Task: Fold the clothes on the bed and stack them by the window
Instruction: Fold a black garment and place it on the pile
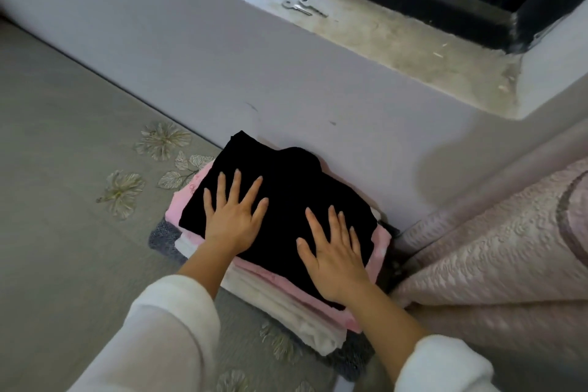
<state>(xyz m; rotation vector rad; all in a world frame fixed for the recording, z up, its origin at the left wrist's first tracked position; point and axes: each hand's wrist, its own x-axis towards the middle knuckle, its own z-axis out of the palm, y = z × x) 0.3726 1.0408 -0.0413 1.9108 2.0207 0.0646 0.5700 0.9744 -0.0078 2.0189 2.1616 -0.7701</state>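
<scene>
You are pressing your left hand (pixel 234 219) and right hand (pixel 334 256) flat on the folded black garment (pixel 286 188), fingers (pixel 254 188) spread apart and gripping nothing, probably to settle it squarely on the stack (pixel 280 299). That stack is sitting on the bed (pixel 63 169) against the wall (pixel 222 73), just below the window sill (pixel 397 41). Beneath the soft, matte black cloth, pink and white layers are showing over a grey knitted piece, beside a textured pink quilt (pixel 509 248).
</scene>
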